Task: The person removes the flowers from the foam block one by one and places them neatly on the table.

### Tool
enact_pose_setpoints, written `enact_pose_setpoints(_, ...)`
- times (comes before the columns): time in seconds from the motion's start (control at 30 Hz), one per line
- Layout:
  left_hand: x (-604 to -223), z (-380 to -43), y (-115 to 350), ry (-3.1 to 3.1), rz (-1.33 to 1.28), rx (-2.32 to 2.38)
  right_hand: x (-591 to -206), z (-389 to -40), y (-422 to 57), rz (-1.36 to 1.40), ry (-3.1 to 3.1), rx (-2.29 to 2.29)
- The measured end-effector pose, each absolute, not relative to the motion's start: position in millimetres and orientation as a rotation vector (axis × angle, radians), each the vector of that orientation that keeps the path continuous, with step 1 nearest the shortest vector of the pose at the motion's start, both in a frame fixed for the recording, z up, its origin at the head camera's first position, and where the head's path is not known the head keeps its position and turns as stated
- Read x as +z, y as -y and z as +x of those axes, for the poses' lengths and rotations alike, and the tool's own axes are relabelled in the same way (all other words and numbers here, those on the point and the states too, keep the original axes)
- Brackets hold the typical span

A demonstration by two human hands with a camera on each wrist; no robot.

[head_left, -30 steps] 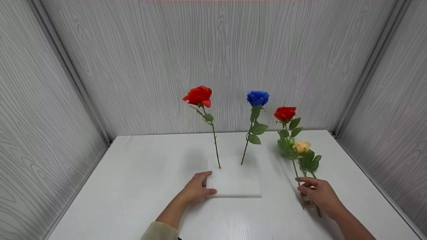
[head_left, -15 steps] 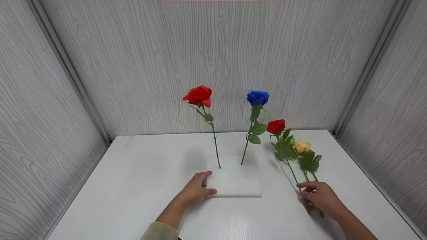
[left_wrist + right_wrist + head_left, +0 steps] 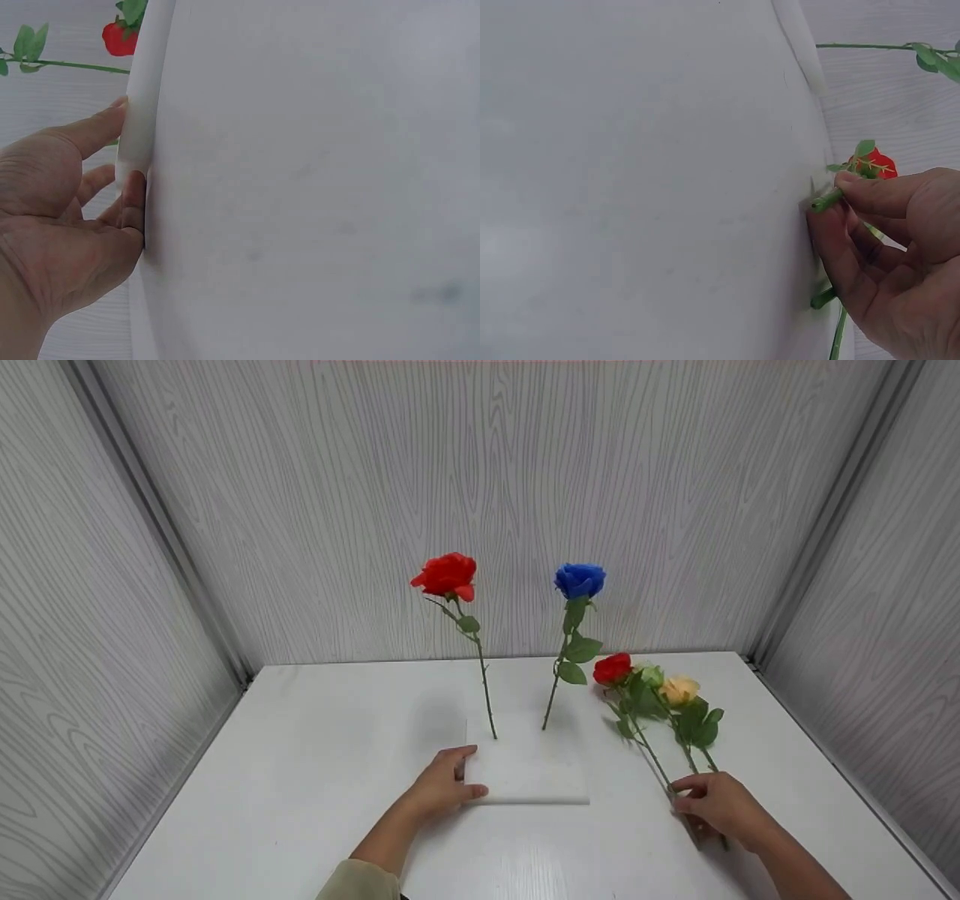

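Note:
My left hand [image 3: 439,786] holds the left edge of a white square board [image 3: 529,772], thumb and index finger resting on its top. From the board's far part rise a red rose [image 3: 448,575], leaning left, and a blue rose [image 3: 580,581], leaning right. To the right of the board, my right hand [image 3: 721,808] pinches the lower stem of a second red rose [image 3: 613,669] between thumb and fingers, low over the table. In the right wrist view the cut stem end [image 3: 826,199] sticks out past the fingertips.
Beside the held rose lie a pale green rose [image 3: 649,675] and a peach rose [image 3: 679,690]; their lower stems pass behind my right hand. The white table [image 3: 315,750] is enclosed by wood-grain panels [image 3: 337,510] at the back and sides.
My right hand has lowered the red rose toward the table; its bloom has moved down and left, uncovering the pale green rose. My left hand, the board and the standing roses have not moved.

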State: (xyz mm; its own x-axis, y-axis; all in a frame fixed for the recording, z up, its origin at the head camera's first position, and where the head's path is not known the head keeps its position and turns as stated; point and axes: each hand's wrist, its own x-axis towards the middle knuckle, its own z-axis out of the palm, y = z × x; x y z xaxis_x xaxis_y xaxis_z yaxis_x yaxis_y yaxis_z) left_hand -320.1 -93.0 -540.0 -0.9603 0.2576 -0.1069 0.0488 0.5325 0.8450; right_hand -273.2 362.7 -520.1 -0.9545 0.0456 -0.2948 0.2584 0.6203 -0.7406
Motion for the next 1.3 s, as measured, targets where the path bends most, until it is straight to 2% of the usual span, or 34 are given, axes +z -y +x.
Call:
enact_pose_setpoints(0.77, -540, -319, 95, -2.569, 0.255, 1.380, -520, -276, -355, 0.281, -2.613, -1.285)
enact_pose_setpoints(1.3, -541, -320, 91, -2.584, 0.225, 1.356, -507, -290, -321, 0.077, -2.709, -1.444)
